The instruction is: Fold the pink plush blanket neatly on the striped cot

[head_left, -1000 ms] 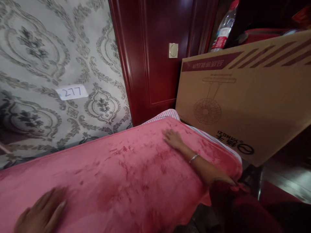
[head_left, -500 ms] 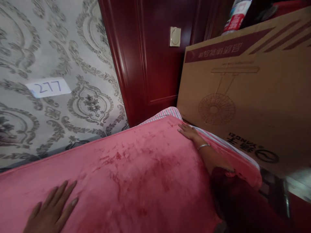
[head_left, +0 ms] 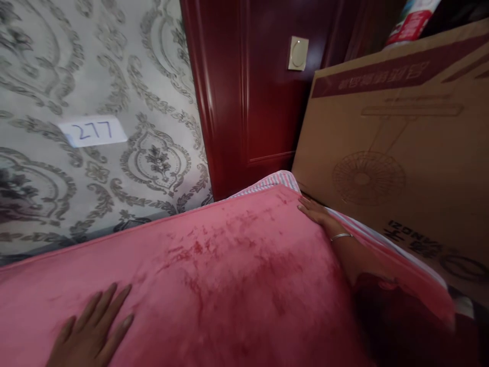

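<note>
A pink plush bed sheet (head_left: 229, 285) with darker smudged patches in its nap covers the bed in front of me. Flat on its near left part lies my left hand (head_left: 89, 329), fingers spread and holding nothing. My right hand (head_left: 315, 211), with a thin silver bangle at the wrist, rests palm down on the sheet's far right corner. Its fingers are stretched out along the edge. Striped bedding (head_left: 284, 179) shows from under the sheet at that corner and down the right side.
A large cardboard box (head_left: 344, 122) with a fan printed on it stands right of the bed, a bottle (head_left: 410, 23) on top. Dark red panelling (head_left: 263, 102) with a switch (head_left: 298, 53) is behind. A paper marked 277 (head_left: 93, 131) hangs on the patterned wall (head_left: 156, 158).
The view has turned left, so the box, panelling and bed sit farther right in the picture. Both hands stay flat on about the same parts of the sheet.
</note>
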The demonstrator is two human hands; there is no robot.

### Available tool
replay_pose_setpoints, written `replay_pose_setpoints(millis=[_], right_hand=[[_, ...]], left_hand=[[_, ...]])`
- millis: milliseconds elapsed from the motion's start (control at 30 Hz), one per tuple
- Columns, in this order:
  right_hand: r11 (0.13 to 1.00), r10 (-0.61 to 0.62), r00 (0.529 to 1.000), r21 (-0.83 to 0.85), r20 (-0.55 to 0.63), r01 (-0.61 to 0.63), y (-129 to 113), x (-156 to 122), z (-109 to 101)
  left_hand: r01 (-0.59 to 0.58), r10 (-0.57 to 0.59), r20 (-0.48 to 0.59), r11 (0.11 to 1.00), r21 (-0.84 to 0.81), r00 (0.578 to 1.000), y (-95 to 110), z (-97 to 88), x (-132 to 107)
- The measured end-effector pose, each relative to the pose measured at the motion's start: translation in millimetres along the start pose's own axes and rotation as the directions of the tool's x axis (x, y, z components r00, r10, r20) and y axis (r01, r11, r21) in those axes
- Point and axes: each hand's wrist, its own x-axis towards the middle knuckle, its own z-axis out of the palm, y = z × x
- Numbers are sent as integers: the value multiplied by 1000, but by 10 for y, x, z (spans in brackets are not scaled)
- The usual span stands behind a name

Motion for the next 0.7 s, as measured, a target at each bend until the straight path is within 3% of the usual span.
replay_pose_setpoints(millis=[100,200,267,333,367,433,500,533,600,700], right_hand=[[991,118,993,-72,0,-117,-148,-39,-102],[974,152,986,-159,-72,-161,-582,-115,-213],[983,-13,990,-183,-143,-14,-1053,-241,-201],[962,-238,968,-156,-75,225,-1596,-434,-94],[929,-354,935,-121,-20,349,-1860,-544,-16],[811,-578,811,-45,85,583,-2303,-745,145],[724,-686,715,29,134,689,-2565,-852,254],[705,-706,693,49,147,708,-2617,-850,276],[726,-683,712,48,165,686,-2569,-726,255],[839,-534,829,-16,167,543,-2203,-332,127]], left_hand=[[-7,6,51,1000,23,999,154,-152,-20],[-6,3,71,999,38,998,220,-236,-39],[1,-4,68,999,38,998,214,-241,-56],[15,-17,86,1000,20,996,190,-234,-56],[25,-25,101,1000,9,995,179,-238,-38],[24,-23,133,1000,-11,991,175,-273,57],[-20,23,152,1000,-19,988,196,-334,238],[-55,57,150,998,-17,987,211,-362,354],[-122,121,134,993,-2,984,234,-388,603],[-137,134,108,990,28,985,223,-325,892]])
